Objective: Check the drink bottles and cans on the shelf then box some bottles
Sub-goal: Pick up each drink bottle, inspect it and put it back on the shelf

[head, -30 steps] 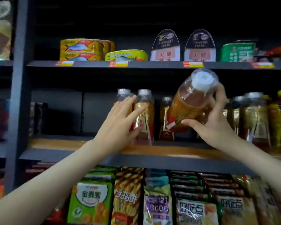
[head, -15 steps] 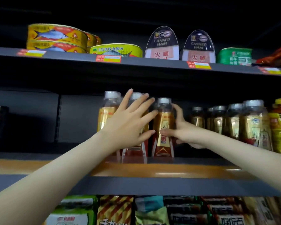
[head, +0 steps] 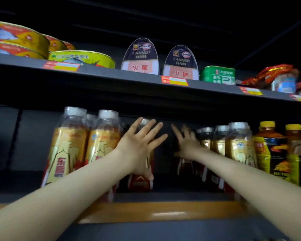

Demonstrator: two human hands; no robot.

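Observation:
Gold-and-red labelled drink bottles with white caps stand on the middle shelf (head: 160, 213). Two of them (head: 68, 145) are at the front left. Another bottle (head: 139, 182) stands further back in the middle, and my left hand (head: 137, 146) is spread flat in front of it, fingers apart, gripping nothing. My right hand (head: 186, 143) is blurred, fingers apart, reaching into the dark gap beside a row of the same bottles (head: 238, 148) on the right. It holds nothing.
Two dark bottles with yellow caps (head: 274, 153) stand at the far right of the shelf. The shelf above (head: 129, 79) carries flat fish cans (head: 82, 59), two canned ham tins (head: 140, 58), a green tin (head: 218, 74) and red packets (head: 274, 75).
My right hand brought a tilted bottle down, stood it upright on the shelf and let go. Both hands now spread open deeper in the shelf. The view has moved closer and upward.

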